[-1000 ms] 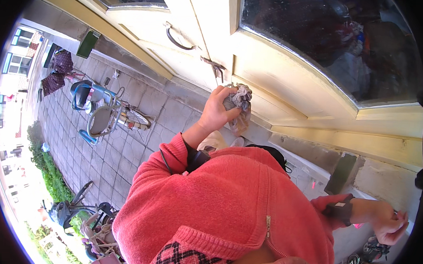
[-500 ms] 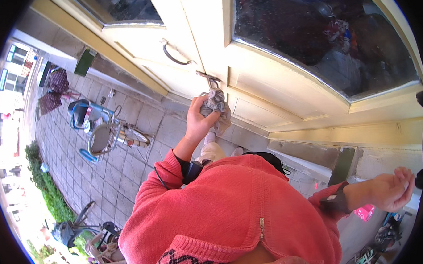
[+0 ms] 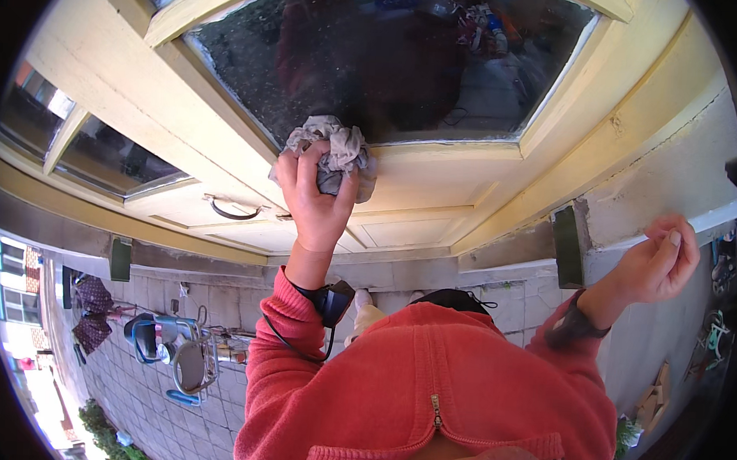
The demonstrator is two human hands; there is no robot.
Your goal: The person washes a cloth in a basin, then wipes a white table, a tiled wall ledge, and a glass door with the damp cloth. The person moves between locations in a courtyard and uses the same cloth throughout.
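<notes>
My left hand is closed round a crumpled grey rag. The rag bunches above my fingers, against the lower left corner of a dark window pane. That pane sits in a cream-painted wooden door, and my hand is in front of its frame. A dark curved door handle is to the left of my wrist. Over on the right, my right hand is raised in the air near the wall, its fingers loosely curled in with nothing seen in them.
A blue-framed wheeled chair stands on the paved ground at the left. Green posts flank the doorway at its foot. A ledge runs along the right, and bicycles stand at the far right.
My left hand has moved with the rag from beside the door handle up to the pane's lower corner. The view has swung right. My right hand stays raised, lower in the picture.
</notes>
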